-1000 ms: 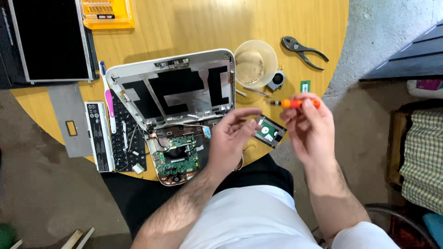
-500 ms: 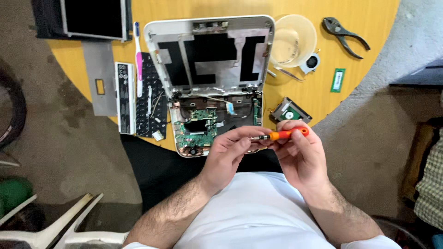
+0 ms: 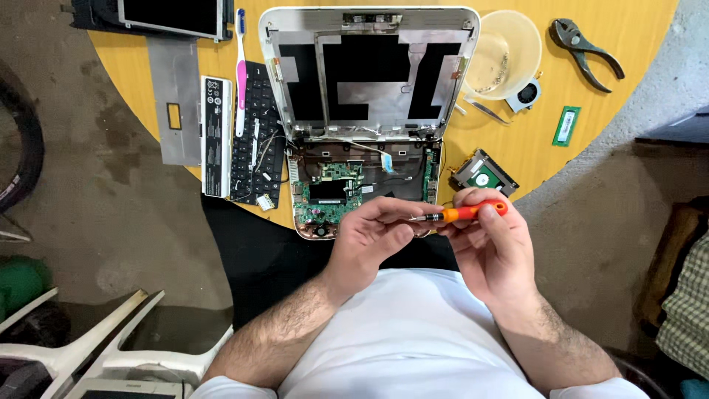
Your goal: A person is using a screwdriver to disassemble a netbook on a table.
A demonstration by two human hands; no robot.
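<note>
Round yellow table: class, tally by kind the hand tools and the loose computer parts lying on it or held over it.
Hand tools: 3, the screwdriver, pliers, toothbrush
Loose parts: 4, the keyboard, hard drive, memory stick, small fan
Total: 7

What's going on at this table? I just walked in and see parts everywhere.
A person sits at a round yellow table with a small laptop opened up, its circuit board bare. The right hand holds an orange screwdriver level, while the left hand pinches its metal tip. Around lie a keyboard, a hard drive, pliers and a plastic bowl.
</note>
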